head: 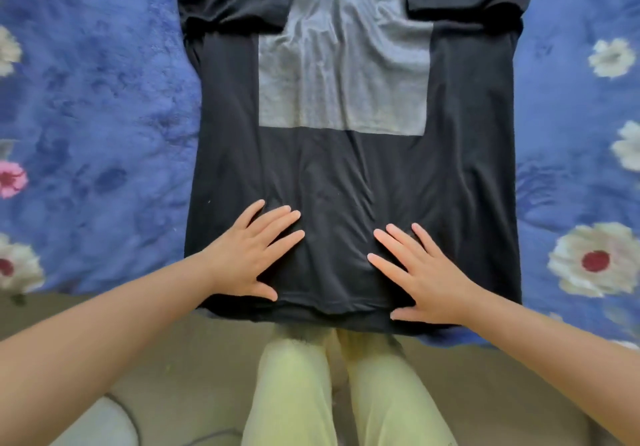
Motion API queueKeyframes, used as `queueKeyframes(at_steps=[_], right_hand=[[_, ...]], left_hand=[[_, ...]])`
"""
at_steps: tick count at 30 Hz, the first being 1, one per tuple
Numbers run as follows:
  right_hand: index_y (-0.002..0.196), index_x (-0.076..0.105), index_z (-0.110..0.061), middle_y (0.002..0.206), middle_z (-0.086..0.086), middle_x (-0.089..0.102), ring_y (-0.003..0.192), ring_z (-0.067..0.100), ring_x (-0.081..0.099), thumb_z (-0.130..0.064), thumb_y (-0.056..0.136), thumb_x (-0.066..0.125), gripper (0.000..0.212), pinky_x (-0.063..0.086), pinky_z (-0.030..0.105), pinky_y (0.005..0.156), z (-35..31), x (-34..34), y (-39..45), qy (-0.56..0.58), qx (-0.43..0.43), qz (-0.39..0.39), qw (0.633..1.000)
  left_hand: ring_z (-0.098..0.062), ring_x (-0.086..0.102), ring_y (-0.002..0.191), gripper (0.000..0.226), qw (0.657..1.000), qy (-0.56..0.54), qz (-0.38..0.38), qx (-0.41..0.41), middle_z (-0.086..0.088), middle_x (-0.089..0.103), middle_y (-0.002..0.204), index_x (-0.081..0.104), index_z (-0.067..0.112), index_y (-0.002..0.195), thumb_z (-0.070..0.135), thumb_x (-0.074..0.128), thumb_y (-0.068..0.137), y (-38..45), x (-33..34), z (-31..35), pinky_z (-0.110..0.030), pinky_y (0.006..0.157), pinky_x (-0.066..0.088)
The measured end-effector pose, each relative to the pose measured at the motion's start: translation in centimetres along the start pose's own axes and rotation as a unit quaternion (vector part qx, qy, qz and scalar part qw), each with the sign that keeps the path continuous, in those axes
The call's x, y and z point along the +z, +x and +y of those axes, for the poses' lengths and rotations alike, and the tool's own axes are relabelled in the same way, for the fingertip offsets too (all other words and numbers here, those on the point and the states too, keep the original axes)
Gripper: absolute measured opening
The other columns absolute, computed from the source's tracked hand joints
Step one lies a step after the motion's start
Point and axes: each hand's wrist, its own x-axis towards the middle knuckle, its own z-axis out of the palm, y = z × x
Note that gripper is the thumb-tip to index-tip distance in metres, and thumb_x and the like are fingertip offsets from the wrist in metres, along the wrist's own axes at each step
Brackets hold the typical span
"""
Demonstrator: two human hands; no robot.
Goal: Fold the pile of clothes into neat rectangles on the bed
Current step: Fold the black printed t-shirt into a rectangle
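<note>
A black T-shirt (346,182) with a large grey panel (343,75) lies spread flat on the bed, its hem toward me and its sleeves folded in at the top. My left hand (252,255) rests flat on the lower left of the shirt, fingers straight and spread. My right hand (420,272) lies flat on the lower right near the hem, fingers straight as well. Both palms press the cloth down. The collar end runs out of the top of the view.
A blue fleece blanket (104,134) with white and pink flowers covers the bed on both sides of the shirt. The bed's near edge sits just under the hem. Below it are my legs in pale green trousers (294,393) and a beige floor.
</note>
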Motion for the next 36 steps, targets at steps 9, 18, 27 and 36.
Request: queueKeyframes(at_steps=[9, 18, 27, 36], right_hand=[[0.081, 0.044, -0.01, 0.071, 0.012, 0.061, 0.059, 0.028, 0.055, -0.001, 0.062, 0.032, 0.025, 0.034, 0.032, 0.052, -0.9, 0.1, -1.8, -0.024, 0.088, 0.145, 0.985], [0.046, 0.049, -0.013, 0.045, -0.003, 0.029, 0.044, 0.015, 0.017, 0.011, 0.02, 0.068, 0.04, -0.003, 0.02, 0.044, -0.5, -1.7, -5.3, -0.068, 0.036, -0.02, 0.997], [0.058, 0.056, -0.008, 0.055, 0.006, 0.046, 0.047, 0.024, 0.045, 0.003, 0.042, 0.064, 0.021, 0.024, 0.029, 0.05, -2.5, 2.5, -7.3, -0.126, 0.108, 0.049, 0.985], [0.084, 0.052, 0.0, 0.084, 0.018, 0.05, 0.068, 0.033, 0.048, 0.01, 0.053, 0.051, 0.032, 0.032, 0.037, 0.058, -0.4, 3.1, -10.4, -0.141, 0.355, 0.179, 0.907]], left_hand=[[-0.025, 0.044, 0.069, 0.07, 0.99, -0.013, 0.038, -0.134, -0.009, 0.052, 0.081, 0.041, 0.01, 0.088, 0.003, 0.08, 0.031, -2.9, 1.2, 4.3, -0.032, 0.057, 0.032], [-0.018, 0.028, 0.065, 0.044, 0.999, -0.002, -0.041, 0.012, -0.003, 0.045, 0.057, 0.054, 0.009, 0.058, -0.012, 0.06, 0.02, -4.4, 0.9, 4.8, -0.015, 0.039, 0.008], [-0.022, 0.053, 0.067, 0.046, 0.989, 0.026, -0.142, 0.011, -0.007, 0.052, 0.074, 0.057, 0.007, 0.076, -0.01, 0.06, 0.033, -4.9, 1.5, 6.1, -0.021, 0.038, 0.005], [-0.025, 0.04, 0.066, 0.024, 0.993, 0.055, 0.031, -0.095, -0.006, 0.048, 0.074, 0.042, 0.011, 0.084, 0.005, 0.04, 0.061, -7.6, 5.2, 5.2, -0.032, 0.055, 0.027]])
